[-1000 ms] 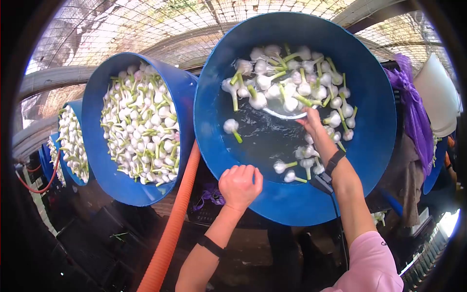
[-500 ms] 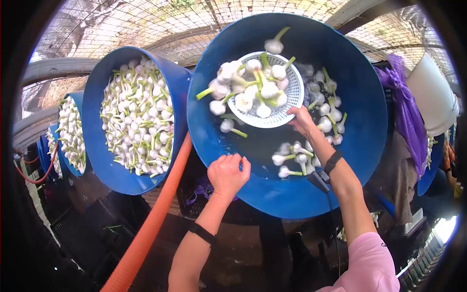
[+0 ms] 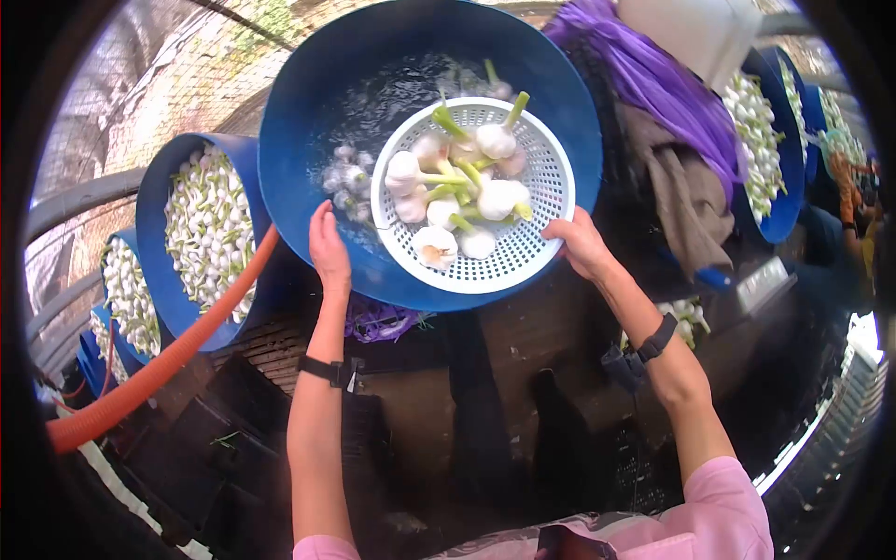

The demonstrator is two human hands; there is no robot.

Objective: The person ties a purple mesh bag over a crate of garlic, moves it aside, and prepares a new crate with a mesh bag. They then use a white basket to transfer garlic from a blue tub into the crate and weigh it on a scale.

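My right hand (image 3: 581,245) grips the rim of a white colander (image 3: 523,266) at its lower right. Several garlic bulbs (image 3: 441,213) with green stems lie in the colander, which is tilted towards me over the near part of a big blue tub (image 3: 303,103). My left hand (image 3: 329,250) is at the tub's near left edge, fingers stretched up and holding nothing; a gap separates it from the colander. More garlic bulbs (image 3: 349,177) float in the tub's rippling water, partly hidden behind the colander.
At left stands a blue barrel of garlic (image 3: 210,219), with smaller-looking ones beyond. An orange corrugated hose (image 3: 177,355) runs past it. Purple netting (image 3: 663,89) and a brown cloth (image 3: 686,191) hang at right, near another garlic barrel (image 3: 754,140). A person's orange-gloved hand (image 3: 845,187) shows far right.
The colander of garlic has come up out of the water and closer to me, held by my right hand. My left hand has uncurled and moved up towards it. The view has swung right.
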